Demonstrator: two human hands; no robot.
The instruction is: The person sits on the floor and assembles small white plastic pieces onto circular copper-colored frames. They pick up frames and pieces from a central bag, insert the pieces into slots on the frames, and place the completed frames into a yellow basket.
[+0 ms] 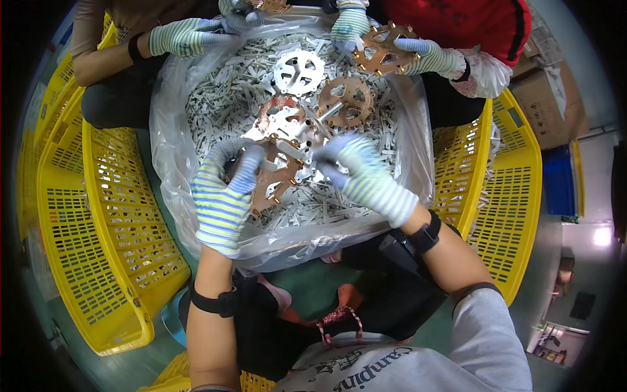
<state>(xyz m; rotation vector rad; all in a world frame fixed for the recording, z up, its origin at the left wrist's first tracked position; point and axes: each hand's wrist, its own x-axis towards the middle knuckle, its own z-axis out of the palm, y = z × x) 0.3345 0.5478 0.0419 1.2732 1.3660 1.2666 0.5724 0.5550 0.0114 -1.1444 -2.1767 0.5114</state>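
My left hand (230, 189), in a striped knit glove, is closed around the edge of a copper-coloured round metal plate (264, 196) with cut-outs and small brass posts. A flat grey strip (289, 150) lies across that plate's upper part. Just right of the plate, my right hand (366, 173) has its fingertips drawn together. Motion blurs them, and what they hold, if anything, cannot be made out. Beyond my hands, a silver wheel-shaped plate (298, 72), a brown one (346, 102) and a reddish-silver one (282, 117) rest on many loose grey strips (215, 108).
Clear plastic film (171, 144) lines the container of strips. Yellow perforated baskets (134, 209) stand at both sides. Across from me, one person's gloved hand (186, 37) hangs over the film; another person's gloved hands (428, 57) hold a copper-coloured plate (385, 49). Cardboard boxes (545, 104) stand right.
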